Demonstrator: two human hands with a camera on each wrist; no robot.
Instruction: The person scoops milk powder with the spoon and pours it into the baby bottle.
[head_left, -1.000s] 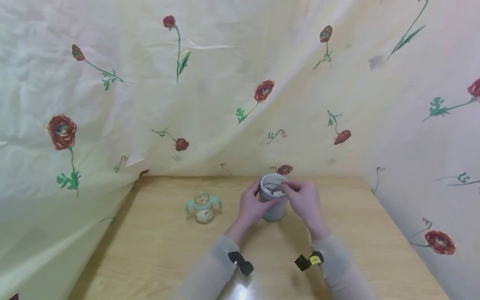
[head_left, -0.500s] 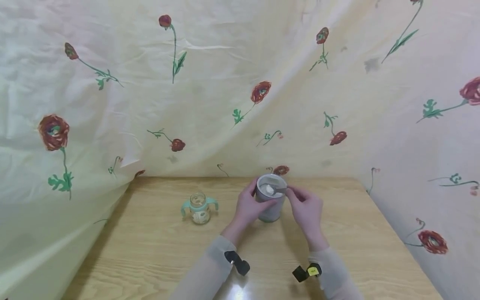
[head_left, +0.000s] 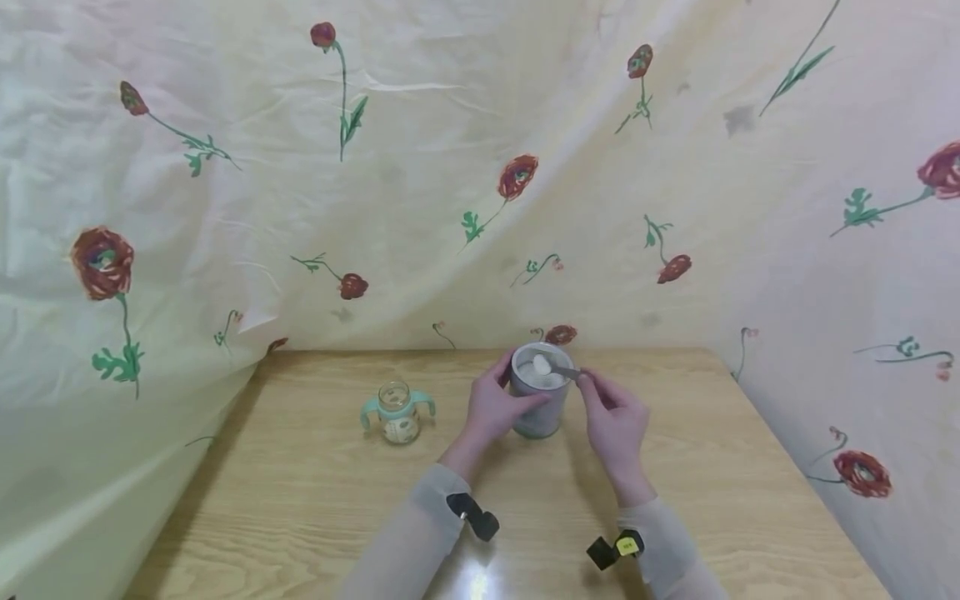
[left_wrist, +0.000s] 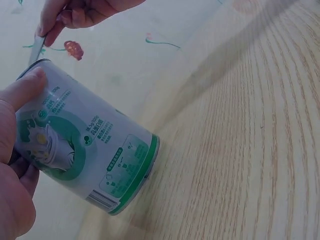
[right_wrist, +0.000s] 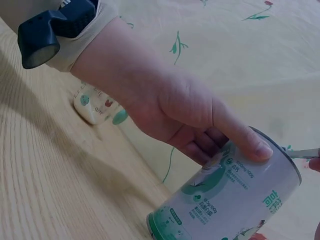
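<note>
My left hand (head_left: 495,406) grips the side of a white and green milk powder tin (left_wrist: 100,135), thumb along the front near its rim. The lidless tin stands on the table, pale inside. With thumb and forefinger my right hand (head_left: 617,421) pinches the handle of a small grey scoop (head_left: 566,372). White powder heaps in the scoop's bowl, which overlaps the tin's mouth in the head view. From the left wrist, the handle slants over the rim beneath the right hand (left_wrist: 85,12). At the right wrist view's edge, the right fingertips (right_wrist: 314,162) hold the same handle.
Left of the tin stands a glass baby bottle (head_left: 397,417) with no cap, a mint two-handled collar and cream-coloured lower part. Both are on a light wooden table (head_left: 315,500). A flowered sheet (head_left: 420,208) hangs behind the table and along its sides.
The scoop has come up from inside the tin to rim height, now showing a load of white powder. My right hand moved slightly right; the left keeps its grip on the tin.
</note>
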